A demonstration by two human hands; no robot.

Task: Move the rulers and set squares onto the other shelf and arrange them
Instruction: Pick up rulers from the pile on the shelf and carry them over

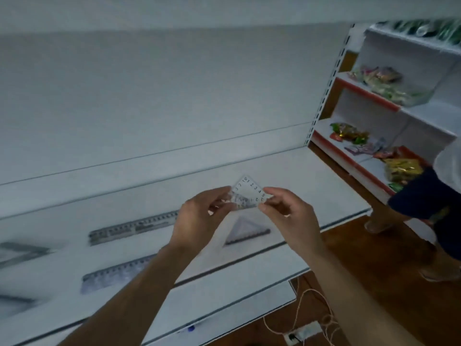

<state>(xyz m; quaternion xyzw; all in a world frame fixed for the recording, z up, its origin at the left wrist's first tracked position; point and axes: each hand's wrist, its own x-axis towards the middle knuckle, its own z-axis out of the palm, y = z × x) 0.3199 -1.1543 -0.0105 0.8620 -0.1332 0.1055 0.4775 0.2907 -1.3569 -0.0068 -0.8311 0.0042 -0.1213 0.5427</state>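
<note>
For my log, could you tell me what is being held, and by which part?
A clear set square, its left end pinched by the left hand, its right corner by the right hand.

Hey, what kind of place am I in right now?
Probably a small shop. White slotted display shelving fills the view, packaged snacks sit on red-edged shelves beside it, and rulers lie laid out below the clear set square pinched by the left hand and right hand.
</note>
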